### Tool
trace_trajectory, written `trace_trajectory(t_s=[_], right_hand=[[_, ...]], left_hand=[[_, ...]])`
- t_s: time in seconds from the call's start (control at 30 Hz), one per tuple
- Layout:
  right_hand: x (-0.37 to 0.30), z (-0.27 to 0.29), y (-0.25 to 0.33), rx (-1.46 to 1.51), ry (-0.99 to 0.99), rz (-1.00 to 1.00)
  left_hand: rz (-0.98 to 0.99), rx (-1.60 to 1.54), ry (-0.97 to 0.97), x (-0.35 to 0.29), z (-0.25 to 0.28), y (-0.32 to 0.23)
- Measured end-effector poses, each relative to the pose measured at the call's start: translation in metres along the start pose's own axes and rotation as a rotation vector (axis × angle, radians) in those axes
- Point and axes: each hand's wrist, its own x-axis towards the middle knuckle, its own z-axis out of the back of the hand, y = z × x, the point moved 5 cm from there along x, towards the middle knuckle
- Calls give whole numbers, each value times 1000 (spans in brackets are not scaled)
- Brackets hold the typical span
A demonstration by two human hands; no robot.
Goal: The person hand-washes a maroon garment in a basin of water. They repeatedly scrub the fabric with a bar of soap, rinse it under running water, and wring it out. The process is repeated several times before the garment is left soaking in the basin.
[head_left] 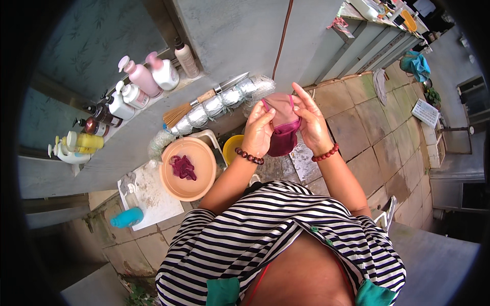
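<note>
round peach plastic basin (188,171) on the slab has one dark magenta cloth (182,167) in it, looks like that one's waiting; small maroon-and-pink fabric piece (283,125) is up at chest height, left hand (259,130) and right hand (312,120) both pinching its top edge, mid-handling

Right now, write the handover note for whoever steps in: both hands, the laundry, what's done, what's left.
Left hand and right hand: both pinch the maroon garment, held up and spread between the fingers.
Peach basin sits at lower left on the white board; a crumpled dark-red cloth lies in it.
Done: one piece lifted and opened out.
Left: likely the cloth in the basin.
</note>
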Motion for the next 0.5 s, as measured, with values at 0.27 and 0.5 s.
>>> trace_trajectory(t_s=[0.27,0.5], right_hand=[[0,12,11,-353,-121,-10],[4,10,51,-514,-108,302]], left_hand=[[0,137,85,17,-30,-5],[-49,447,55,35,-22,-11]])
